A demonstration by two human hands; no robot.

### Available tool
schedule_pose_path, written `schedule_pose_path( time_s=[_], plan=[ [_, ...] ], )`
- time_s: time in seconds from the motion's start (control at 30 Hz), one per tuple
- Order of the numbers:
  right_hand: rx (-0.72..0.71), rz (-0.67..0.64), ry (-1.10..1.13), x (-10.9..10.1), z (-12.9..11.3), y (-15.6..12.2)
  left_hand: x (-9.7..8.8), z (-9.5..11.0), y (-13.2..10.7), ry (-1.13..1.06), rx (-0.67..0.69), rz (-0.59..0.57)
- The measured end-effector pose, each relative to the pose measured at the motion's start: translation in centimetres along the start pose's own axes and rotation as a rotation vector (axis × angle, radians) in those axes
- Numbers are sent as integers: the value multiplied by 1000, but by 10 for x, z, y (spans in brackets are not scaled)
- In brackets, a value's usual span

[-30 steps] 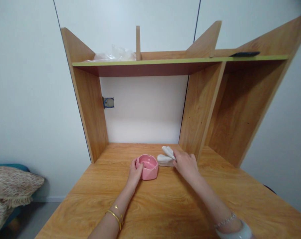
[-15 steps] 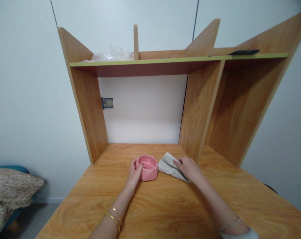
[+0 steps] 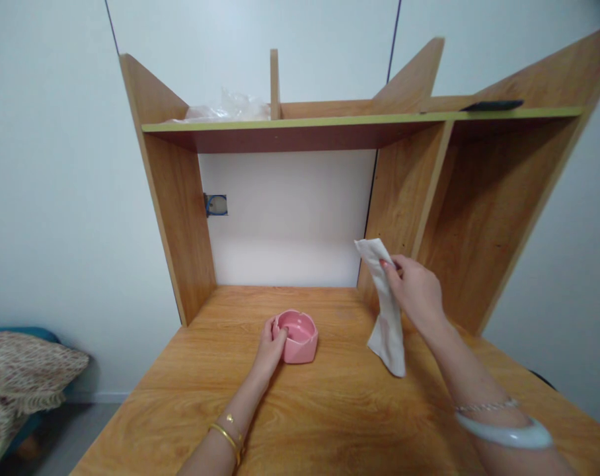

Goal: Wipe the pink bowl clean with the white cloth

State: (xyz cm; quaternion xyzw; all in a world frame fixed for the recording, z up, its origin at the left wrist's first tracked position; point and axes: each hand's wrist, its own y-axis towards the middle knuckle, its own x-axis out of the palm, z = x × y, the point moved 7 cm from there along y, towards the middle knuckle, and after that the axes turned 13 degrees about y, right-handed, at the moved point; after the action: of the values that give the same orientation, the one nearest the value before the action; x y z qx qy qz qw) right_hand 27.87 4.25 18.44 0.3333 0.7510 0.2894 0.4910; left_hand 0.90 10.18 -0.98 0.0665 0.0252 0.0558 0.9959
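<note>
A pink ashtray [image 3: 300,348] with notches in its rim stands upright on the wooden desk [image 3: 300,410]. My left hand [image 3: 271,344] grips its left side, the thumb over the rim and inside the bowl. To the right, my right hand [image 3: 415,285] is raised above the desk, pinching a pale cloth [image 3: 388,317] between thumb and fingers. The cloth hangs down in a long strip, apart from the ashtray, its top end sticking up to the left of the fingers.
A wooden shelf unit [image 3: 300,125] rises from the back of the desk. On it lie clear plastic wrapping [image 3: 230,107] and a dark flat object [image 3: 493,105]. An uncovered wall box [image 3: 217,205] shows wires. A patterned throw [image 3: 27,363] covers blue furniture at left.
My right hand has lifted the cloth off the desk, up and to the right, and it now hangs lengthwise. My left hand keeps its hold on the ashtray.
</note>
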Motion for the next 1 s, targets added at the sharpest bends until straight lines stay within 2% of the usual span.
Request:
schedule_pose_path(
  time_s=[0.1,0.27,0.37,0.5,0.57,0.73,0.8,0.9,1.0],
  plan=[
    [-113,-132,-12,22,-28,-3,0,0,0,7,13,-13],
    [-216,-465,53,74,-71,-44,1,2,0,28,41,-29],
    [-223,-615,143,97,-82,-69,1,6,-1,47,64,-31],
    [-239,-787,398,117,-88,-86,2,9,1,81,92,-24],
    [-185,-807,412,125,-84,-87,2,9,2,102,105,-21],
    [30,-683,246,138,-63,-84,4,12,2,151,150,-23],
    [141,-686,249,144,-53,-88,4,17,-1,185,186,-18],
    [322,-746,409,154,-39,-100,4,34,-10,316,316,10],
    [385,-763,577,158,-33,-110,8,55,-22,445,457,-32]
  ],
)
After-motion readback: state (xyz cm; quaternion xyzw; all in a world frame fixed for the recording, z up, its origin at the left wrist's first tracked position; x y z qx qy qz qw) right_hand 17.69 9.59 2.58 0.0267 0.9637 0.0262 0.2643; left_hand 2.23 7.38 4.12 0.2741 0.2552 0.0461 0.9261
